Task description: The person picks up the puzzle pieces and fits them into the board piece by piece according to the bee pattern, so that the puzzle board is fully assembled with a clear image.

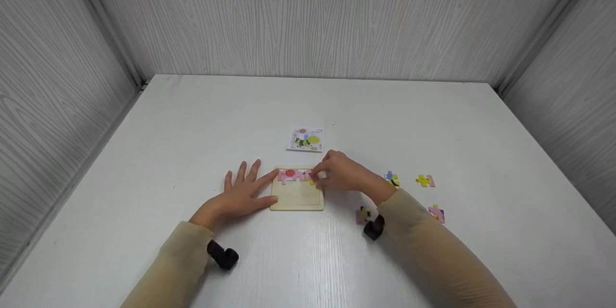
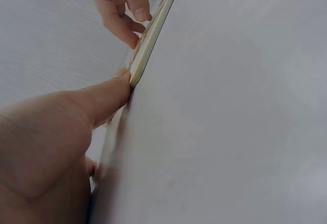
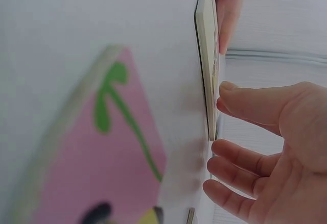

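A shallow wooden puzzle tray [image 1: 297, 197] lies on the table, with pink jigsaw pieces [image 1: 290, 173] along its far edge. My left hand [image 1: 243, 196] is spread flat at its left side, forefinger at the far corner and thumb [image 2: 110, 94] against the near part of the edge. At the far right corner, thumb and forefinger of my right hand [image 1: 340, 172] pinch a pink puzzle piece [image 1: 311, 174], partly hidden by the fingertips. In the right wrist view, that hand's other fingers [image 3: 232, 175] are loosely bent beside the tray [image 3: 206, 45].
A square picture card [image 1: 306, 140] with a bee lies beyond the tray. To the right are loose puzzle pieces: one blue and yellow [image 1: 391, 178], one yellow [image 1: 425, 181], one pink [image 1: 437, 213], and one [image 1: 362, 215] near the right wrist. Grey walls [image 1: 308, 19] enclose the table.
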Demonstrator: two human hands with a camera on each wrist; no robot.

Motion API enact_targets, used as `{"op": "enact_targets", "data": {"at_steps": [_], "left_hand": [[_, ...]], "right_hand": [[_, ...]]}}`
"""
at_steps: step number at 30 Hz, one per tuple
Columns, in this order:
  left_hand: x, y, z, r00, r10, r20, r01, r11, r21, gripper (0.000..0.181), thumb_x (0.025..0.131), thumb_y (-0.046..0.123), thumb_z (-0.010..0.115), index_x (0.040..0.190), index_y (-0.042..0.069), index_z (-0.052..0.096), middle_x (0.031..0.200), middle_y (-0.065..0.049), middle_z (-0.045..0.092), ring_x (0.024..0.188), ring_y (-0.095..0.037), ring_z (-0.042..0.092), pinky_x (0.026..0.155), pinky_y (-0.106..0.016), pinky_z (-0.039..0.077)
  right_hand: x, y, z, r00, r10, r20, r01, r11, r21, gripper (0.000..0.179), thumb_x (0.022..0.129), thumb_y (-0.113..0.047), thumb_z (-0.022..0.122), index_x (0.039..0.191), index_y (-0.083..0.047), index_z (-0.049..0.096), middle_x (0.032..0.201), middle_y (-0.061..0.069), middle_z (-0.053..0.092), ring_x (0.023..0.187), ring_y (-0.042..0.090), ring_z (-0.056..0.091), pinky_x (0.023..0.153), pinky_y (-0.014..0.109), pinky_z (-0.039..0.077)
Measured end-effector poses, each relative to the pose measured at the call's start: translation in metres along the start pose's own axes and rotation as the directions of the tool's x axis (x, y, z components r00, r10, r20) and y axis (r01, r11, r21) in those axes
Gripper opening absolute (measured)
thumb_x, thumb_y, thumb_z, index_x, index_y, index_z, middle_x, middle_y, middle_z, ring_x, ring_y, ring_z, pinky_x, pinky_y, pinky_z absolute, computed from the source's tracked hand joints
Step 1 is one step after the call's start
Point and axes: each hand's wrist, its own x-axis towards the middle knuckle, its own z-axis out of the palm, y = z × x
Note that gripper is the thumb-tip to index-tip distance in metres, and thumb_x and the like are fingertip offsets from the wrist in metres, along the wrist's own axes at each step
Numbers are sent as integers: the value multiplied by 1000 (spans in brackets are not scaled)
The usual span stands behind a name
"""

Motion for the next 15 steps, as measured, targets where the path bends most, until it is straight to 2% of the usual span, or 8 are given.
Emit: {"op": "enact_targets", "data": {"at_steps": [6, 15], "left_hand": [[1, 1, -2, 1000, -8, 10, 8, 1000, 31, 70, 91, 55, 46, 149, 24, 21, 153, -20, -7, 136, -42, -17, 99, -62, -14], [-1, 0, -1, 1000, -7, 10, 7, 1000, 12, 70, 91, 54, 47, 149, 24, 21, 153, -19, -8, 135, -42, -18, 100, -61, -15]], "right_hand": [[-6, 3, -4, 999, -22, -41, 27, 994, 108, 28, 82, -17, 72, 109, -11, 70, 103, 9, 55, 91, 21, 51, 81, 35, 44], [-19, 11, -11, 998, 35, -44, -29, 990, 140, 31, 87, -20, 66, 117, -12, 65, 109, 5, 56, 101, 22, 52, 86, 38, 44]]}}
